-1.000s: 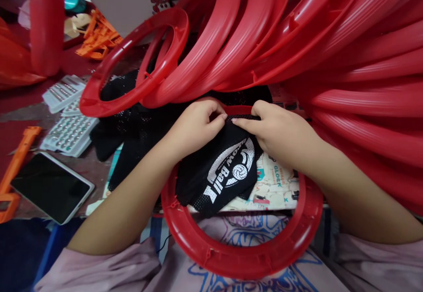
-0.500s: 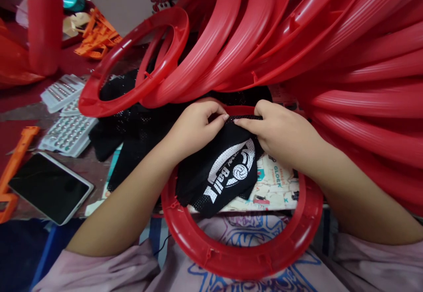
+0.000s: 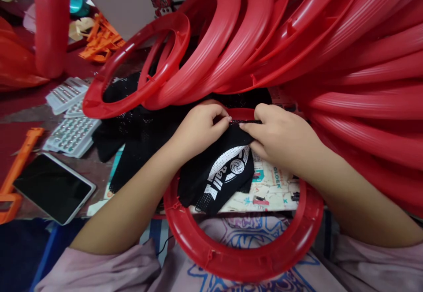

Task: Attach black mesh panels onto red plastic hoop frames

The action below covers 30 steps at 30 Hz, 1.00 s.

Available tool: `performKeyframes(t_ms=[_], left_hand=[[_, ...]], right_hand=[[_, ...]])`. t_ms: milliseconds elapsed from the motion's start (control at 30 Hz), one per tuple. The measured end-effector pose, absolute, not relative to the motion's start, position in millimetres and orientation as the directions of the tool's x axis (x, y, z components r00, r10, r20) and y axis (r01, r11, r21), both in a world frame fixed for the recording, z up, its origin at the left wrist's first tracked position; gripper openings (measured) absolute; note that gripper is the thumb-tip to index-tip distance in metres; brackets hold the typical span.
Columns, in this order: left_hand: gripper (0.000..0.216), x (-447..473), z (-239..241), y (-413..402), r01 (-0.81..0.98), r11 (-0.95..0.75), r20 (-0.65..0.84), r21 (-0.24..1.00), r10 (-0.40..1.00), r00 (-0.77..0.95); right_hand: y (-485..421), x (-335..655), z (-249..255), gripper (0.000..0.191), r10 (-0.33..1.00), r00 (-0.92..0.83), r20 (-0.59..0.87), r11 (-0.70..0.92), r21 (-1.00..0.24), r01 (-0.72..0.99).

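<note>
A black mesh net with a white ball print hangs at the far side of a red plastic ring, whose near side rests against my shirt. My left hand pinches the net's top edge at the ring's far rim, thumb against fingers. Just to its right, my right hand grips the same edge, with the index finger stretched along it and the other fingers curled at the rim. The fingertips of both hands are a short gap apart. Most of the ring's far part is hidden by the net and hands.
Many red rings lean in a row behind and to the right. More black netting lies left of my hands. At left are a phone, trays of small metal balls, an orange plastic part and a heap of orange parts.
My hands stay on the net's edge, and the right has lowered slightly. The net's printed part has folded, so less lettering shows. The whole view has shifted a little.
</note>
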<state>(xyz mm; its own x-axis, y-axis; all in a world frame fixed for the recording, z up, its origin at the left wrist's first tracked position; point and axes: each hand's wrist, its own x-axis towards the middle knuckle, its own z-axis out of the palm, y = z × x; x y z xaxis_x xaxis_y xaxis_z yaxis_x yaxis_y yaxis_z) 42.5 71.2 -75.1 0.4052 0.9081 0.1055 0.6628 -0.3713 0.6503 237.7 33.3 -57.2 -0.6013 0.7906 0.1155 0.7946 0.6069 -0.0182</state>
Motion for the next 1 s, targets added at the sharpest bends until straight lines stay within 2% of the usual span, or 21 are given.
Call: performKeyframes(t_ms=[100,233,333,400,500,633,833,1000], left_hand=[[0.016,42.9,-75.9,71.3,0.661,-0.388,0.112,0.643,0.901,0.419],[0.019,39.4,-76.2,68.3,0.627,-0.440,0.156,0.643,0.877,0.455],[0.023,36.2,-76.2,65.5,0.594,-0.496,0.227,0.634,0.853,0.469],[0.023,34.7,-76.1,64.8,0.557,-0.562,0.284,0.611,0.813,0.509],[0.021,33.5,-75.7,65.4,0.490,-0.659,0.330,0.570,0.730,0.599],[0.025,32.2,-76.8,66.8,0.459,-0.724,0.341,0.515,0.664,0.665],[0.031,29.4,-81.9,66.3,0.509,-0.759,0.304,0.406,0.638,0.708],[0.034,30.0,-81.9,66.1,0.511,-0.751,0.263,0.418,0.639,0.723]], right_hand=[[33.6,239.9,-54.4,0.029,0.789,-0.612,0.053,0.614,-0.057,0.787],[37.7,248.0,-47.7,0.028,0.753,-0.659,-0.005,0.629,-0.289,0.721],[41.6,254.5,-43.9,0.029,0.721,-0.692,0.027,0.624,-0.460,0.632],[43.3,256.9,-43.6,0.029,0.755,-0.651,0.079,0.594,-0.501,0.629],[44.8,257.3,-45.8,0.029,0.821,-0.562,0.104,0.534,-0.488,0.691],[45.9,254.9,-49.1,0.030,0.836,-0.545,0.065,0.516,-0.429,0.741],[46.1,254.7,-52.9,0.029,0.815,-0.563,0.134,0.570,-0.352,0.742],[46.7,256.7,-54.7,0.030,0.799,-0.576,0.172,0.598,-0.327,0.731]])
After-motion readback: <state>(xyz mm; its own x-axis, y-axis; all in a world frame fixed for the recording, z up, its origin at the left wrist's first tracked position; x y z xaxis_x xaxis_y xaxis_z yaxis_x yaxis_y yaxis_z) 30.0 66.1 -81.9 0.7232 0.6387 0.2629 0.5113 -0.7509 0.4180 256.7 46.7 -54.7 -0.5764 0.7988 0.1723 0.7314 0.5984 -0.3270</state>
